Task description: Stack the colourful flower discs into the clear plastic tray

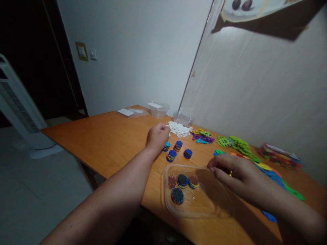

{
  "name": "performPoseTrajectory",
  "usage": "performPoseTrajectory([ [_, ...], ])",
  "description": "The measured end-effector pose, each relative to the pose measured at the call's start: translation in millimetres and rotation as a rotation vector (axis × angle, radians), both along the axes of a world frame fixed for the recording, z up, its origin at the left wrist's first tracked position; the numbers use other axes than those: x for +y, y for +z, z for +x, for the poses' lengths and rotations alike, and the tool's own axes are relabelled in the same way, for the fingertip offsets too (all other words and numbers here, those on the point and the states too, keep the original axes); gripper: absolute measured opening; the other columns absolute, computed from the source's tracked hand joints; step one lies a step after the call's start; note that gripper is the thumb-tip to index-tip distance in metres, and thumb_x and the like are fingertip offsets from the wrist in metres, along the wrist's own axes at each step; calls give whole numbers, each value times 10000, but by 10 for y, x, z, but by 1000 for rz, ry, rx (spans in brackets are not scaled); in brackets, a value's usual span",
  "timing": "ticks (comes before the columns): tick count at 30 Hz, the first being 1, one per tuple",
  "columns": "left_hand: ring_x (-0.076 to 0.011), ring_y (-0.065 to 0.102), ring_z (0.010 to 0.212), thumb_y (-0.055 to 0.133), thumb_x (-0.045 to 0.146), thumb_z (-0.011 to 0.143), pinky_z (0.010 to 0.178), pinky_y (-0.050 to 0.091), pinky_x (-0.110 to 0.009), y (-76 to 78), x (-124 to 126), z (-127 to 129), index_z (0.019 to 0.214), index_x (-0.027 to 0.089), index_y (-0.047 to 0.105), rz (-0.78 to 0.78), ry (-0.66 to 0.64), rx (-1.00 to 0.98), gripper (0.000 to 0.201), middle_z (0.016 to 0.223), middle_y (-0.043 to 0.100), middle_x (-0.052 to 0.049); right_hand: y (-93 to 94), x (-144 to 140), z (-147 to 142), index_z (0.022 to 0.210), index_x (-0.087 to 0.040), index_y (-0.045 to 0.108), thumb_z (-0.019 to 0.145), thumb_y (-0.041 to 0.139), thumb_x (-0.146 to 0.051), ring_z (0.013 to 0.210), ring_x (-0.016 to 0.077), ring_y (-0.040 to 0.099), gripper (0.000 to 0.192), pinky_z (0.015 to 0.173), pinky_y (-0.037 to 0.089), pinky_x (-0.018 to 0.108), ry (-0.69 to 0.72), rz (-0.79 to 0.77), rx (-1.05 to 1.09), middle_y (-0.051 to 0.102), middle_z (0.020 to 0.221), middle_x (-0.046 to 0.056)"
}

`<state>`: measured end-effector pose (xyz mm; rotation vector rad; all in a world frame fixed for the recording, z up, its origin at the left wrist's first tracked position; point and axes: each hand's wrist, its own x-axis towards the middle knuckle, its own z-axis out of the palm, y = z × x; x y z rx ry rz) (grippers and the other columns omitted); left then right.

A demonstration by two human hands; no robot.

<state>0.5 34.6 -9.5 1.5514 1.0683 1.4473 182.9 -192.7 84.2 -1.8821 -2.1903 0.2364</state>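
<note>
My left hand is closed over the table beside small stacks of notched plastic discs; what its fingers hold, if anything, is hidden. Close to it stand a teal-topped stack and blue-topped stacks. Over the far right corner of a clear plastic tray, my right hand has thumb and forefinger pinched together. A small yellow bit shows under its palm; whether it is held I cannot tell. Inside the tray sit black-topped disc stacks and reddish-brown-topped ones.
White lattice pieces lie beyond my left hand, with purple pieces and green pieces further right. Clear tubs stand at the back by the wall. A colourful pack lies far right. A white fan stands left.
</note>
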Motion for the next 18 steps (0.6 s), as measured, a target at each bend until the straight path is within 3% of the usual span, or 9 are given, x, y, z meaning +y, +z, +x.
performPoseTrajectory([
  [3,-127,500,603,598,465,828,563,354,-240,-25,27,-8,701,197,616,101,22,26,297,633,557,29,-41,-8,114,1004,-231,700,942,553,-365,882,236,661,208,756,516,352,-76,53,94,735,982,72],
  [6,-125,494,601,598,453,826,568,359,-236,-42,59,-13,689,193,607,120,41,39,294,624,548,30,-114,-82,173,1186,-251,690,901,622,-507,1113,308,639,388,929,527,435,-119,59,221,704,1229,108],
  [9,-123,489,606,591,452,827,570,361,-229,-40,71,-11,682,189,604,116,54,36,301,620,541,30,-220,-180,201,1311,-284,655,798,741,-553,1246,364,580,586,994,519,478,-111,21,326,637,1380,113],
  [12,-117,481,602,595,459,819,571,360,-221,-25,58,-11,687,185,607,102,70,18,304,617,541,34,-376,-226,192,1355,-287,632,754,782,-559,1283,383,561,676,977,541,477,-113,-10,449,609,1421,116],
  [18,-109,460,589,595,445,818,568,355,-220,24,6,-33,689,184,592,77,104,18,292,601,510,44,-751,-112,122,1371,-252,588,897,642,-559,1221,334,621,567,942,561,454,-235,-18,875,636,1366,141],
])
